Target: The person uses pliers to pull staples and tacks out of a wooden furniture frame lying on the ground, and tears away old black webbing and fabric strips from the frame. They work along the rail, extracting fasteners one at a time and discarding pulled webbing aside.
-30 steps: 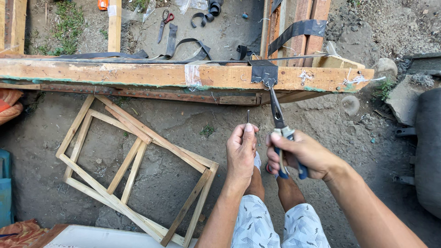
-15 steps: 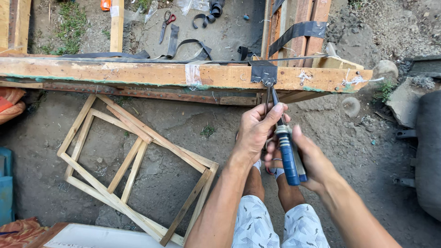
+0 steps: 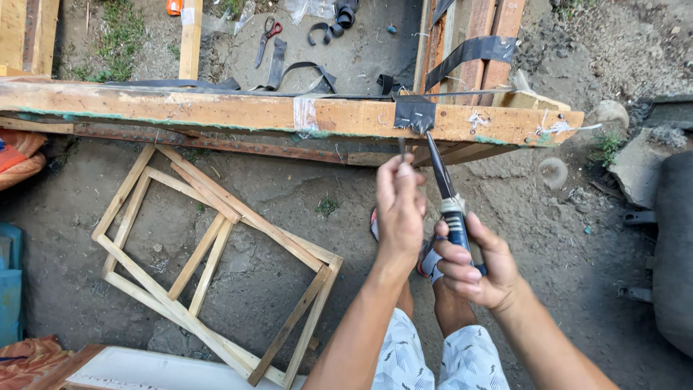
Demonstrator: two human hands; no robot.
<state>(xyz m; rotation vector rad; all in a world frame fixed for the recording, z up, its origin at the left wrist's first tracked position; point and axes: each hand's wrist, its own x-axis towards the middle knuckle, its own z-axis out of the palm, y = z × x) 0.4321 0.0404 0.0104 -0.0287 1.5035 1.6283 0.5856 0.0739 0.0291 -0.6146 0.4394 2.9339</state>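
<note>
Pliers with blue handles were gripped in my right hand, nose on the black patch on the beam. Left hand pinched a thin nail. Pliers looked stiff and heavy; handles seemed best to hold.

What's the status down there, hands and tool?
Left hand pinching thin metal nail. Right hand gripping blue-handled pliers, tip at black patch on wooden beam. Nothing blocking.

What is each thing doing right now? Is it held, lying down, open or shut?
Left hand: shut on a nail, tip up by the beam.
Right hand: shut on the pliers' blue handle.
Pliers: tilted, nose at the black patch.
Black patch: stuck on the beam.
Beam: lying flat.
Frame: flat on the dirt.
Scissors: lying on the ground.
</note>
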